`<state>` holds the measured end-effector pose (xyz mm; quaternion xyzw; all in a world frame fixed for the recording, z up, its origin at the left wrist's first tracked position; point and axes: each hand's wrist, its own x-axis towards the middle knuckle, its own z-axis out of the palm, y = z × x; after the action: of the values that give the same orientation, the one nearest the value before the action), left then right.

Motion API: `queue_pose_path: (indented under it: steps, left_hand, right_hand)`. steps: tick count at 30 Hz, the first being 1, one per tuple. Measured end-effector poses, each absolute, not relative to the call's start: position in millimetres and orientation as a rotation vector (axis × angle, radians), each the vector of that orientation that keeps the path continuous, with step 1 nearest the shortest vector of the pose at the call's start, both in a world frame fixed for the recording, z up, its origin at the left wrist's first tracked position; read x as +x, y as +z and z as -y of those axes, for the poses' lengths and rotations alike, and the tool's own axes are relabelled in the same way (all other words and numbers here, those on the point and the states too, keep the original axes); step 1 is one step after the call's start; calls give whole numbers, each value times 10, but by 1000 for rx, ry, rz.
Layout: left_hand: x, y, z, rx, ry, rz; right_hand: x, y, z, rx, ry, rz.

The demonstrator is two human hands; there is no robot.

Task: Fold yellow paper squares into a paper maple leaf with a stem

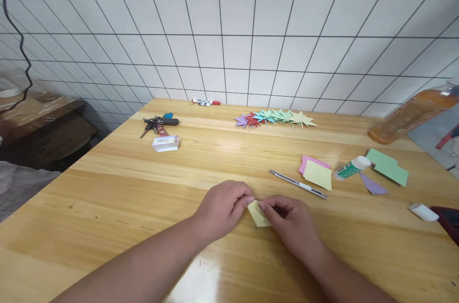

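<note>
Part-folded yellow paper (257, 217) is pinched by left hand (223, 207) and right hand (293, 221), grip closed; pointed pieces (281, 115) seem finished; sheets (319, 176) unfolded.

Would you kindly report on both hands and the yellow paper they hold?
Left hand, right hand: both pinching the yellow paper. Paper looks folded. Utility knife beyond, touching neither hand.

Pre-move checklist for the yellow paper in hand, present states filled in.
1. Left hand on the yellow paper: ok, at its upper left corner.
2. Right hand on the paper: ok, at its right side.
3. Paper edges aligned: cannot tell, hands partly cover them.
4. Knife apart from both hands: ok.
5. Knife blade retracted: cannot tell, too small.
6. Paper chain out of the way: ok, near the wall.
</note>
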<state>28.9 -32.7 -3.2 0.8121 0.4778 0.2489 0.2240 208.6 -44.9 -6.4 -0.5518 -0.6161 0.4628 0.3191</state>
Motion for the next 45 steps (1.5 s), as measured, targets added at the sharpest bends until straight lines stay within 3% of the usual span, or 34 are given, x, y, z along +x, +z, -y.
queue_pose_path:
  steps: [8,13,20,30,45]
  left_hand:
    - [258,-38,275,2145,752,-1346]
    - [276,-45,282,1706,867,-1143]
    - [395,-74,351,1599,821,-1028]
    - [411,-25,413,2225,555,-976]
    - [388,-18,365,2161,557,-1075]
  right_hand:
    - [2113,-37,431,-1473,1192,1588]
    - [2139,-26,438,-1462,1160,1495]
    - [2069,-63,460,-1287,1206,1450]
    - [2092,-65,461,-1144,1201,1615]
    - [2088,-64,448,-1264,1389,1176]
